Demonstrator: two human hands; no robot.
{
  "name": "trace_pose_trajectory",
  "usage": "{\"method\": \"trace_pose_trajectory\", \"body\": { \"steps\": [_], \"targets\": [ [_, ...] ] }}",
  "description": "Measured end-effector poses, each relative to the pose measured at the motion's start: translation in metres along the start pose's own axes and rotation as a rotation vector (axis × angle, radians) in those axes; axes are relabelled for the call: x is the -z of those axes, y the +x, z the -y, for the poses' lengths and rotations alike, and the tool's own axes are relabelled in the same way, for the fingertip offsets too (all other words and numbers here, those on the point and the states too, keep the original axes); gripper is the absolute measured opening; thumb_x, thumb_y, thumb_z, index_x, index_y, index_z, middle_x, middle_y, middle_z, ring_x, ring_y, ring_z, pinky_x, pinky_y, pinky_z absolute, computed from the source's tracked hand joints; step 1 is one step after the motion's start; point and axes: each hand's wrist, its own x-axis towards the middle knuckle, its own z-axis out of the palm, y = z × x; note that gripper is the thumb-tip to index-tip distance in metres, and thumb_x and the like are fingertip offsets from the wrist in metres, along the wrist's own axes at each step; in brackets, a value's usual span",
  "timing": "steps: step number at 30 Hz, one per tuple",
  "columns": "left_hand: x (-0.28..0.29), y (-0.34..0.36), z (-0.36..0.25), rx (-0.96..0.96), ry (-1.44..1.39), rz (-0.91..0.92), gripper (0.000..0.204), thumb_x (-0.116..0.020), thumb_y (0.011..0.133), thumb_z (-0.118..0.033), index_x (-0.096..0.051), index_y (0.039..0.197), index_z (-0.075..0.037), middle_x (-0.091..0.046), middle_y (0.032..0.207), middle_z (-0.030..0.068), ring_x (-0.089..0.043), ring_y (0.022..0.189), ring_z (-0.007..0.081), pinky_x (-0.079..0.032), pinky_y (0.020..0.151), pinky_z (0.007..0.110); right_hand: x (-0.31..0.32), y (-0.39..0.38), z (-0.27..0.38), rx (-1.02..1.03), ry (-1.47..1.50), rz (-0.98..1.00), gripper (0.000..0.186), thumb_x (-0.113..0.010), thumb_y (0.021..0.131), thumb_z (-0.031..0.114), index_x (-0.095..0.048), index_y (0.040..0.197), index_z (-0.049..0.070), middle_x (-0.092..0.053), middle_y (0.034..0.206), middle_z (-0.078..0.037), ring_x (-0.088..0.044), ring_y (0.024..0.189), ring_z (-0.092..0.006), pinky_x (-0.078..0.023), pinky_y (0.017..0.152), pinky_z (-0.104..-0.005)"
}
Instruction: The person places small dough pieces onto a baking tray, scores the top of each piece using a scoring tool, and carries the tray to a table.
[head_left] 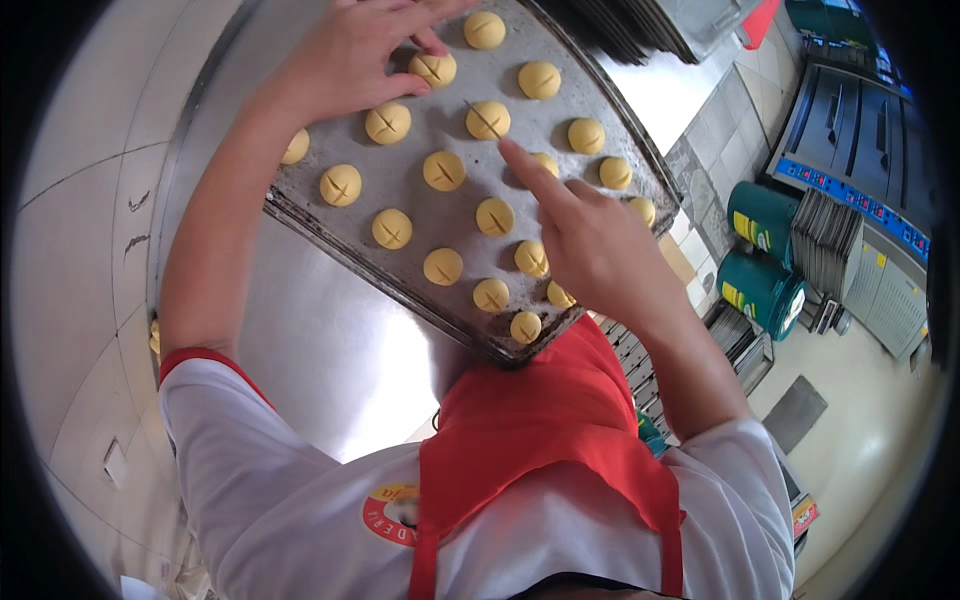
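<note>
A dark metal baking tray (pixel 330 225) carries rows of round yellow dough balls, many with a cross cut in the top. My right hand (pixel 605 245) is over the tray, its index finger stretched along a thin blade (pixel 487 119) and its other fingers curled in. The blade's narrow dark end lies across the top of one dough ball (pixel 490 128). At the tray's far left, my left hand (pixel 355 55) is open with fingers apart. Its thumb and a fingertip are beside another cut dough ball (pixel 437 72). The handle end of the blade is hidden by my right hand.
Beneath the tray is a shiny steel table (pixel 310 330), with a tiled wall (pixel 90 220) along its left. Stacked dark trays (pixel 625 30) stand at the far right end. Green buckets (pixel 762 215) and a deck oven (pixel 850 130) are across the floor to the right.
</note>
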Motion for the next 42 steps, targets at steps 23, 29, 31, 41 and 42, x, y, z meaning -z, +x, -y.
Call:
{"method": "trace_pose_trajectory", "body": {
  "steps": [23,29,31,41,42],
  "targets": [
    [-0.047,0.021,-0.149,-0.116,-0.278,-0.092,0.105,-0.094,0.074,-0.023,-0.047,0.167,-0.035,-0.077,0.123,-0.0117,-0.065,0.131,0.0161,-0.012,0.137,0.066,0.001,-0.14,-0.055,-0.131,0.07,0.118,0.074,-0.061,0.097,0.011,-0.044,0.168,0.024,-0.07,0.091,-0.019,-0.075,0.076,-0.0407,-0.061,0.067,-0.0511],
    [-0.071,0.031,-0.199,-0.181,-0.289,-0.028,0.103,-0.093,0.074,-0.023,-0.049,0.166,-0.034,-0.077,0.117,-0.0132,-0.065,0.129,0.0146,-0.01,0.137,0.066,-0.029,-0.133,-0.077,-0.028,0.053,-0.032,0.079,-0.061,0.096,0.012,-0.039,0.171,0.023,-0.069,0.088,-0.02,-0.074,0.073,-0.0404,-0.061,0.066,-0.0514],
    [-0.073,0.031,-0.2,-0.134,-0.265,0.001,0.101,-0.093,0.074,-0.024,-0.051,0.165,-0.033,-0.078,0.114,-0.0136,-0.066,0.127,0.0134,-0.01,0.137,0.066,-0.017,-0.166,-0.084,-0.075,0.032,0.063,0.077,-0.06,0.096,0.011,-0.04,0.17,0.021,-0.069,0.088,-0.02,-0.073,0.072,-0.0408,-0.061,0.066,-0.0515],
    [-0.085,0.038,-0.269,-0.112,-0.331,0.035,0.095,-0.093,0.076,-0.025,-0.054,0.163,-0.032,-0.078,0.108,-0.0139,-0.066,0.124,0.0129,-0.009,0.135,0.068,-0.031,-0.213,-0.127,-0.054,0.054,0.061,0.078,-0.059,0.096,0.011,-0.041,0.171,0.025,-0.068,0.088,-0.02,-0.072,0.069,-0.0415,-0.06,0.065,-0.053],
    [-0.086,0.038,-0.268,-0.066,-0.322,0.051,0.095,-0.093,0.076,-0.025,-0.055,0.163,-0.032,-0.078,0.109,-0.0139,-0.065,0.125,0.0133,-0.01,0.135,0.068,-0.028,-0.226,-0.134,-0.051,0.074,0.07,0.077,-0.059,0.097,0.01,-0.041,0.17,0.025,-0.069,0.089,-0.021,-0.072,0.069,-0.042,-0.06,0.065,-0.0532]
  ]
}}
